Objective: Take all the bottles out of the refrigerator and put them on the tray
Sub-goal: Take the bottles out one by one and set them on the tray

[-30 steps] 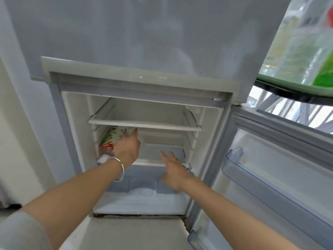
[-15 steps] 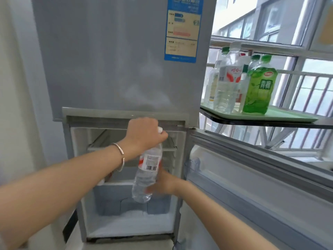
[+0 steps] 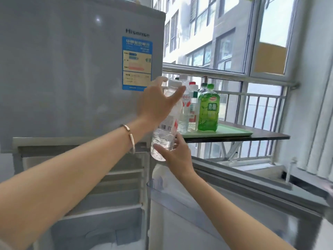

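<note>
Just short of the green tray [image 3: 234,132], the clear water bottle [image 3: 166,130] (smooth, thin-walled, likely heavy with water) hangs with left hand [image 3: 158,107] fingers wrapped around its shoulder and right hand [image 3: 177,156] fingers cupping its base, the surest holds.

"Hisense" on refrigerator [image 3: 72,69]; seemingly "青梅" on green bottle [image 3: 208,112].

The water bottle [image 3: 166,130] has been lifted clear of the refrigerator [image 3: 75,91] and carried right, toward the tray [image 3: 232,131].
</note>
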### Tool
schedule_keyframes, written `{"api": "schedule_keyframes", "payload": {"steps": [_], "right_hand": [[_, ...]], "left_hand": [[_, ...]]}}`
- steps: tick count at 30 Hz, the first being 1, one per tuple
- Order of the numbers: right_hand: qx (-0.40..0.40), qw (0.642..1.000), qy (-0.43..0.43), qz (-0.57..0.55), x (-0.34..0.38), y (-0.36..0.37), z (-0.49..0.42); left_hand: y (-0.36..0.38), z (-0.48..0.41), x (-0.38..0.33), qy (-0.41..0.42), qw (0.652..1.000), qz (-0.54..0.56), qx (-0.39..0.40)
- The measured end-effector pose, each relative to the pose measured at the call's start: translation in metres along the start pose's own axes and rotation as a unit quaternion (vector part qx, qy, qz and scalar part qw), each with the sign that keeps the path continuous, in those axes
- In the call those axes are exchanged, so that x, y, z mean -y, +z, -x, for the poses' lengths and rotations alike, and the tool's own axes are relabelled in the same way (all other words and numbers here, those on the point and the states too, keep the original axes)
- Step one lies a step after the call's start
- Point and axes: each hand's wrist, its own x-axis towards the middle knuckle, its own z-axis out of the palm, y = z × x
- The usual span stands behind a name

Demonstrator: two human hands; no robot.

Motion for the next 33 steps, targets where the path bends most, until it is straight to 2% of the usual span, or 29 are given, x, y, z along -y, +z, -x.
{"api": "schedule_keyframes", "payload": {"steps": [3,7,12,16,21,23,26,27,29,30,33], "right_hand": [[-0.119,0.991,-0.005,0.056,-0.003,-0.021,-0.030],[-0.196,0.974,0.011,0.113,-0.004,-0.050,-0.070],[-0.191,0.961,0.045,0.192,-0.012,-0.074,-0.115],[-0.130,0.961,0.140,0.198,-0.028,-0.081,-0.140],[-0.066,0.946,0.110,0.296,-0.057,-0.083,-0.166],[-0.061,0.950,0.115,0.283,-0.074,-0.084,-0.179],[-0.073,0.967,0.160,0.185,-0.074,-0.084,-0.183],[-0.066,0.965,0.165,0.193,-0.071,-0.084,-0.180],[-0.081,0.965,0.118,0.221,-0.071,-0.083,-0.175],[-0.105,0.969,0.100,0.199,-0.066,-0.080,-0.167],[-0.222,0.953,-0.046,0.201,-0.036,-0.057,-0.129]], "left_hand": [[0.028,0.004,-0.008,-0.014,0.995,0.098,0.032],[0.070,0.013,-0.008,-0.024,0.990,0.104,0.097],[0.121,0.013,0.001,-0.089,0.961,0.158,0.211],[0.138,0.014,0.003,-0.114,0.949,0.158,0.247],[0.145,0.015,0.011,-0.100,0.951,0.114,0.268],[0.148,0.014,0.013,-0.102,0.949,0.116,0.276],[0.150,0.016,0.014,-0.102,0.945,0.137,0.281],[0.149,0.018,0.015,-0.101,0.943,0.143,0.282],[0.145,0.020,0.014,-0.105,0.944,0.155,0.271],[0.140,0.021,0.014,-0.110,0.946,0.163,0.258],[0.119,0.023,0.019,-0.121,0.959,0.160,0.200]]}}
